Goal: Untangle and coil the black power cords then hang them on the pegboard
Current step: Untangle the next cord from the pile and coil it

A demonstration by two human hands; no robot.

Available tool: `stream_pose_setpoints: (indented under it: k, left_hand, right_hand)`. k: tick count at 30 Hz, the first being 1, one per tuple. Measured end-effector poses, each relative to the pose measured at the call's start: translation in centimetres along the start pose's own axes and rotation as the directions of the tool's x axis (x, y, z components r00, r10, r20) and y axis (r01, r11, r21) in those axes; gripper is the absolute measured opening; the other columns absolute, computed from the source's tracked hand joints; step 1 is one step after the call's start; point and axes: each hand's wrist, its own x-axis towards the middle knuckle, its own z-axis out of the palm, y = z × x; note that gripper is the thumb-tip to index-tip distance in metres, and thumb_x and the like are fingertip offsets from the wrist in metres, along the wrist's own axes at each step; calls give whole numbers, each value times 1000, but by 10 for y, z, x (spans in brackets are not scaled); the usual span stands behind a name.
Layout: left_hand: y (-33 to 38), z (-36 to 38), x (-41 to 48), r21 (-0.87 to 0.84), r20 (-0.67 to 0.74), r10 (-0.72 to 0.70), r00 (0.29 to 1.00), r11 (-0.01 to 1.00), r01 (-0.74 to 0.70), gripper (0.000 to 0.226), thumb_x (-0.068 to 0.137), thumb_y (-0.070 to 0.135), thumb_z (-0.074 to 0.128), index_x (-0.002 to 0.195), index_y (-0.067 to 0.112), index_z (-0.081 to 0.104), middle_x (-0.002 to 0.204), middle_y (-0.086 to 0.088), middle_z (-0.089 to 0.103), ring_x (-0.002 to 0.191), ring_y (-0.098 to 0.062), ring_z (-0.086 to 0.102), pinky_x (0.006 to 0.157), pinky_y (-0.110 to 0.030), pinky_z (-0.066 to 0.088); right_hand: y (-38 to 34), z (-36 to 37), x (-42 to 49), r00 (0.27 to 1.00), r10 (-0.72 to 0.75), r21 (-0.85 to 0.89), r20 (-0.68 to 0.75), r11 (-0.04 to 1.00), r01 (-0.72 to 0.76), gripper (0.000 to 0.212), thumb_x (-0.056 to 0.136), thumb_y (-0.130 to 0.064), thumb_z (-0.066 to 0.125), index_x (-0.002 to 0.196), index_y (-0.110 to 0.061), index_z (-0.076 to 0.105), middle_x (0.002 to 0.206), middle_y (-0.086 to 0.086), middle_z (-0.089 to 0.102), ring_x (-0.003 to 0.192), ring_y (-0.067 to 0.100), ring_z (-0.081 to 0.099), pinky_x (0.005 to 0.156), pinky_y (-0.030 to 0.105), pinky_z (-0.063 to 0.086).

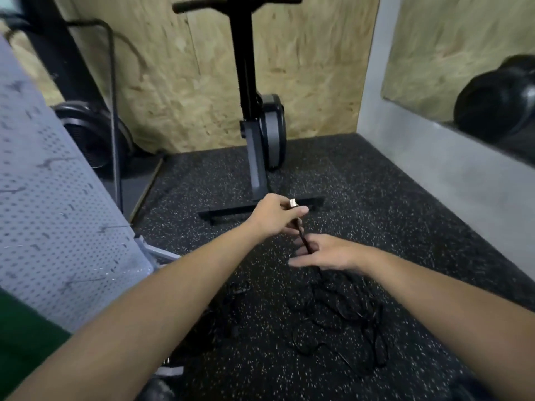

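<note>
My left hand pinches the plug end of a black power cord, its metal prongs poking out above my thumb. The cord runs down from that hand and passes through the fingers of my right hand, which curl loosely around it. Below my right hand the cord drops into a tangled heap of black cords on the speckled rubber floor. A grey pegboard with small hooks stands tilted at the left.
A black exercise machine stands on its T-shaped base just beyond my hands, against an OSB wall. A fan-like wheel sits behind the pegboard. A grey concrete ledge with black weights runs along the right.
</note>
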Motion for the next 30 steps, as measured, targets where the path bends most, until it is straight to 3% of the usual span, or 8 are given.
stream_pose_setpoints:
  k: [5,9,13,16,18,23,27,30]
  left_hand:
    - [11,-28,-45,-266,-210,-65,976,964,7,25,95,19,77,82,4,64,89,-20,75,77,-25,78,71,-34,66]
    - [2,-45,-65,-354,-265,-110,958,935,10,25,96,22,76,98,-2,68,89,-20,78,75,-25,78,69,-31,65]
    - [-10,-49,-66,-254,-341,-46,939,966,-45,37,97,39,73,122,13,64,110,-10,76,85,-17,78,70,-30,61]
    - [-18,-52,-65,-225,-213,-59,975,974,10,60,92,51,75,138,20,52,120,1,73,98,-12,77,91,-33,58]
    - [-28,-46,-66,-12,-42,13,999,1000,-14,50,94,46,75,134,20,62,121,6,74,110,-11,72,100,-28,52]
    - [-52,-25,-66,206,281,-25,959,978,-35,35,103,53,55,111,24,75,120,-9,74,103,-14,67,90,-34,47]
    - [-59,-23,-64,180,305,-19,952,983,-38,12,107,21,58,105,10,65,113,-9,75,101,-23,74,99,-42,57]
    - [-56,-26,-67,184,192,72,979,977,-108,14,106,14,60,94,21,64,97,0,77,90,-9,71,95,-39,58]
  right_hand:
    - [-23,11,-11,961,-96,173,-258,974,144,8,101,-7,65,102,-6,73,92,9,79,87,21,76,77,22,55]
    - [-36,9,-12,865,-169,77,-472,970,231,15,95,-12,74,88,-24,78,82,-4,80,76,9,75,78,23,52]
    - [-39,11,-4,842,-195,166,-503,934,316,13,93,-13,78,94,-26,80,84,1,79,79,15,76,82,33,63]
    - [-45,14,0,847,-168,303,-504,884,356,15,93,-8,77,107,-12,78,97,17,76,81,20,75,79,36,65]
    - [-50,16,2,848,-171,327,-502,870,369,30,95,-7,74,123,-15,71,98,18,72,82,22,76,76,37,65]
    - [-50,17,12,840,-231,268,-491,878,397,28,100,-4,64,118,-25,70,90,9,63,80,20,76,77,42,66]
    - [-44,12,17,877,-180,262,-446,910,320,30,107,-5,51,115,-21,75,99,6,68,90,14,73,85,30,63]
    - [-38,6,13,863,-241,-81,-444,970,230,31,101,-7,58,119,-30,69,103,-6,64,94,7,63,81,8,46]
